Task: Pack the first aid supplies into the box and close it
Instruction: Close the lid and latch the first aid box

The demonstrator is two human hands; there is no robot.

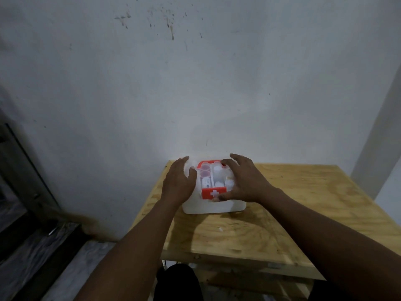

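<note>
A white plastic first aid box point(213, 207) stands on the wooden table point(282, 213) near the wall. Its clear lid lies over the top, and small bottles and white supplies point(206, 173) show through it. A red clasp with a white cross point(214, 192) sits at the lid's front edge, and a red handle point(209, 163) lies at the back. My left hand point(178, 183) lies over the lid's left side, fingers spread. My right hand point(245, 181) covers the right side, with its thumb at the clasp's right end.
The box sits near the table's back left corner, close to the stained white wall point(195, 83). A small white scrap point(221, 229) lies on the table in front of the box. Left of the table is a dark floor and door frame point(32, 203).
</note>
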